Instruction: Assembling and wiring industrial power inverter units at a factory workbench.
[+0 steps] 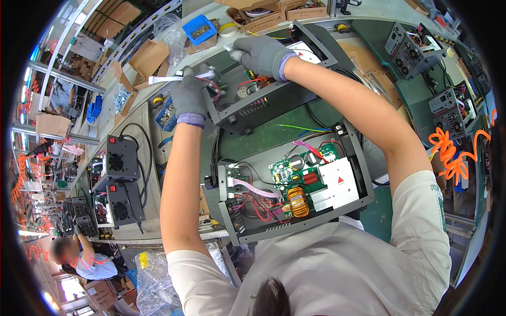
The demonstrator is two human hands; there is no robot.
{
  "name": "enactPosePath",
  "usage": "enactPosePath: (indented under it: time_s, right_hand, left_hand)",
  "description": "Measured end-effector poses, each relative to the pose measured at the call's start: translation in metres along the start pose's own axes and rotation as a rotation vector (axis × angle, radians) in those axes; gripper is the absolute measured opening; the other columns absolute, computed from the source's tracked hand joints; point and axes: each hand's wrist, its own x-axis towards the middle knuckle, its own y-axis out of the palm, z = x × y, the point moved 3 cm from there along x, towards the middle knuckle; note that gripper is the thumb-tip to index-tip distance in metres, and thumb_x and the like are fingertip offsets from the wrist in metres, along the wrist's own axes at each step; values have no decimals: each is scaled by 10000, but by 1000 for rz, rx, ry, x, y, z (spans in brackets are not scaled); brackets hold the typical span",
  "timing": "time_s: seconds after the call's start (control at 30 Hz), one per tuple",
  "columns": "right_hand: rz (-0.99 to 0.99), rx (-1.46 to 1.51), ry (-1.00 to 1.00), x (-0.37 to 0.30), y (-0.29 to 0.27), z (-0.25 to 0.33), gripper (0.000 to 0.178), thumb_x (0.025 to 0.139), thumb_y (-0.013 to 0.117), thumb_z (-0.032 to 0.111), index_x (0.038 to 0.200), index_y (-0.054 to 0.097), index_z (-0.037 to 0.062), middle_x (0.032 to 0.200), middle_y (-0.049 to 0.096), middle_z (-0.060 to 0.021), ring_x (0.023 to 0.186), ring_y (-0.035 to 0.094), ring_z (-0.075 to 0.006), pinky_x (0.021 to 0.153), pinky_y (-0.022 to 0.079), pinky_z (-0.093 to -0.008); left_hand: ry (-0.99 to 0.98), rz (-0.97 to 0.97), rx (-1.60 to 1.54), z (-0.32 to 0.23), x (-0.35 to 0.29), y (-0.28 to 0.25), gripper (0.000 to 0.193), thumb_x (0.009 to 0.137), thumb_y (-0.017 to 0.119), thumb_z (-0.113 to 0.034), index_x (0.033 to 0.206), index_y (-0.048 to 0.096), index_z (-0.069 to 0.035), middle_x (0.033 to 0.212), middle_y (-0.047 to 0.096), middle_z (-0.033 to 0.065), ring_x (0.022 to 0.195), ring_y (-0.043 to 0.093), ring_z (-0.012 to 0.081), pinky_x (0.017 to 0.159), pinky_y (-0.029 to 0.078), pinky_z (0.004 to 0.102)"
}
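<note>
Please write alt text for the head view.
A gloved left hand is beside the left end of a dark open case, the gloved right hand over its far side. A nearer open case holds a green circuit board and a copper-coloured coil.

Purple-cuffed grey gloves (188, 100) accompany a short-sleeved shirt (337, 268), apparently beige.

And there's the lane, a strip of green bench (247, 140) between the far chassis (247, 112) and near chassis (230, 226)! The green-yellow wire (300, 127) juts in from the right, a black cable (312, 113) loops there, and the left forearm (182, 179) guards the left.
</note>
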Motion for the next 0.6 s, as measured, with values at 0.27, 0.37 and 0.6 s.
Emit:
enactPosePath:
  time_s: [0.27, 0.37, 0.6]
  right_hand:
    - [285, -254, -44, -26, 13, 26, 294, 1025, 501, 345, 1117, 682, 132, 962, 711, -166, 933, 690, -364, 833, 532, -490]
    - [425, -334, -99, -33, 6, 58, 215, 955, 584, 253, 1105, 701, 154, 986, 715, -165, 941, 700, -362, 829, 539, -492]
    - [559, -488, -223, -40, 14, 78, 223, 837, 643, 178, 1030, 745, 137, 933, 724, -157, 922, 714, -362, 800, 562, -482]
  left_hand:
    - [-1, 369, -78, 5, -2, 5, 439, 1054, 464, -343, 1121, 727, 3, 918, 662, 55, 837, 582, 134, 773, 469, 279]
    - [243, 337, 31, -5, -18, -9, 421, 1060, 468, -339, 1110, 715, -2, 950, 649, 44, 853, 560, 121, 774, 450, 262]
    - [245, 298, -139, -27, -64, 0, 408, 1059, 512, -367, 1150, 676, -4, 1061, 647, 59, 923, 546, 131, 821, 440, 276]
